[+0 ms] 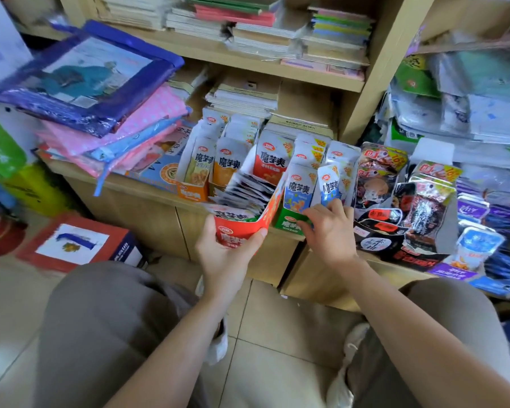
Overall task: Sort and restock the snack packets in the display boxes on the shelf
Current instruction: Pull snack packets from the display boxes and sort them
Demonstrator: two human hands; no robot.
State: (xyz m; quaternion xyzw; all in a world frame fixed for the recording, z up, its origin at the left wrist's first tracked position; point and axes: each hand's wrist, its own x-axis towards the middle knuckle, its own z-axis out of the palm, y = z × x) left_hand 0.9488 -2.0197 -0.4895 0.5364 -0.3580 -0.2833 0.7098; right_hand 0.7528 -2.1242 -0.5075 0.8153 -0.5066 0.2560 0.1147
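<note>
The left hand (227, 254) gripped a red cardboard display box (242, 228) of packets; the right hand (327, 228) pinched a blue-and-white snack packet (330, 187).

Hands in play: two, my left hand (227, 254) and my right hand (327, 231). Red display box (242, 231): one, held in the left. Blue packet (328, 184) pinched in the right: one. Orange boxes (189, 195): two, side by side. Green box (287, 223): one. Black box (395, 251): one. Purple box (451, 269): one. Packets lying inside the red box: stacked edge on edge, too many for me to count. Front-facing packets standing behind: one yellow-green packet (199, 172), one orange packet (227, 169), one red packet (273, 163). On the floor: one red carton (80, 245) and my two white shoes (218, 346).
</note>
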